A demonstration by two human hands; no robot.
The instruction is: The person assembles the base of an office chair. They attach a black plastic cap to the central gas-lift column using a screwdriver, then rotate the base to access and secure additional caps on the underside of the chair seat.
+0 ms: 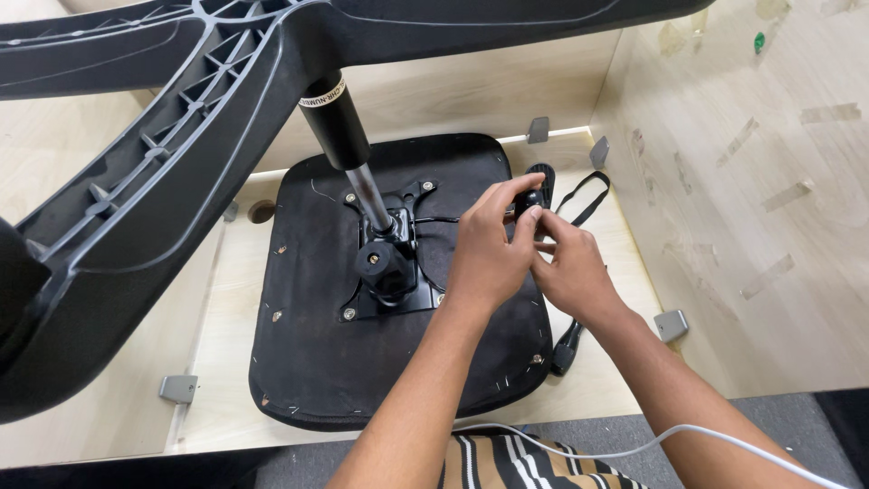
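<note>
An upside-down black chair seat (317, 362) lies in a wooden box. A metal mechanism plate (412, 299) is bolted to it, and a gas cylinder (348, 149) rises from it into the black star base (181, 136) near the camera. My left hand (484, 249) and my right hand (566, 267) meet at the seat's right edge. Both pinch the black lever handle (528, 200) that sticks out from the mechanism. A thin black rod (434, 219) runs from the plate toward my fingers.
Plywood walls (742, 181) enclose the seat, with grey metal corner brackets (671, 324) at the joints. A black strap (584, 195) and another black handle (566, 349) lie on the box floor to the right. A white cable (634, 444) crosses near my lap.
</note>
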